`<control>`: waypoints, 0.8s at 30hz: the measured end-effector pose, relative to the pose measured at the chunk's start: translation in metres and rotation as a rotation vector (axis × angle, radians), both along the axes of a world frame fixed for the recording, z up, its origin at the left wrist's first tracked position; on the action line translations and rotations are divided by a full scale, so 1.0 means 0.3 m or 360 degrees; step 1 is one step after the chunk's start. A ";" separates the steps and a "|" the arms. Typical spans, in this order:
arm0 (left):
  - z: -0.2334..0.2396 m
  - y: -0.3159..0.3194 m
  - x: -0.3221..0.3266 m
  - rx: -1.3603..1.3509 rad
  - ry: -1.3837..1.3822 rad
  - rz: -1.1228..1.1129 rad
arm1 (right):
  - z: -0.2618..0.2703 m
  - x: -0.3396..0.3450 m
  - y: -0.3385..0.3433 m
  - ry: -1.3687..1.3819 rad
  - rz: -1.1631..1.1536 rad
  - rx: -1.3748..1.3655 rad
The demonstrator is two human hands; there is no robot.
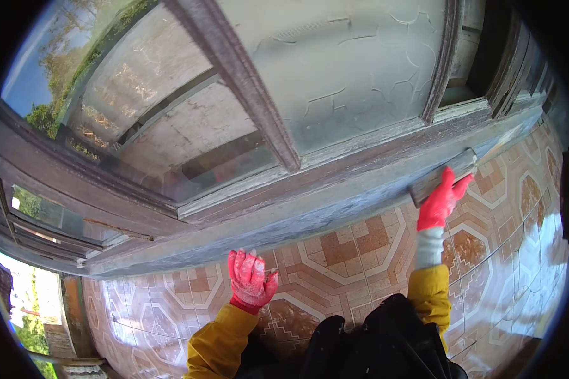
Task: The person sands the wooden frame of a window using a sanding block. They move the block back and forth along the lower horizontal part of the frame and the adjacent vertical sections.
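My right hand [438, 203], in a red glove, grips a flat, dull rectangular tool [443, 177], whose exact kind I cannot tell. The tool lies along the front of the ledge [313, 203] below the window, over its grey-blue, smeared lower face. My left hand [252, 279], also in a red glove, with pale residue on the fingers, is raised below the ledge at the left. Its fingers are apart and nothing is in it.
Above the ledge are weathered wooden window frames [246, 85] with glass panes [355, 71], one patterned. Below lies a patterned tile floor [360, 251]. A bright opening [38, 303] is at the lower left. Dark clothing shows at the bottom.
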State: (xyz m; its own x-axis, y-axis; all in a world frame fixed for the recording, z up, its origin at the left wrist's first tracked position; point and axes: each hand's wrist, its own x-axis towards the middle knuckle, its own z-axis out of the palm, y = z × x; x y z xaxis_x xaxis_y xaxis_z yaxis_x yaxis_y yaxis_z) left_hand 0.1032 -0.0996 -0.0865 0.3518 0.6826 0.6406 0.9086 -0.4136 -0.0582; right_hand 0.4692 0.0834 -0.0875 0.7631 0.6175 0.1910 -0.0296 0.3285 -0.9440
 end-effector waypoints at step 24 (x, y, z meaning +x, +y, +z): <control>-0.093 -0.076 0.213 0.0009 -0.0724 0.0073 | -0.135 -0.401 -0.257 -0.1680 0.0349 0.0614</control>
State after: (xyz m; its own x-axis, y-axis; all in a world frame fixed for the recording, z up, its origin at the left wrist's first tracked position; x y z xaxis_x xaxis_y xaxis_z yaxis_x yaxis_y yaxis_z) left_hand 0.1670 -0.1223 -0.1145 0.0032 0.6871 0.7266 0.8598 -0.3730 0.3488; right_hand 0.3489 0.0063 -0.1280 -0.0073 0.4785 0.8780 0.6257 0.6872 -0.3693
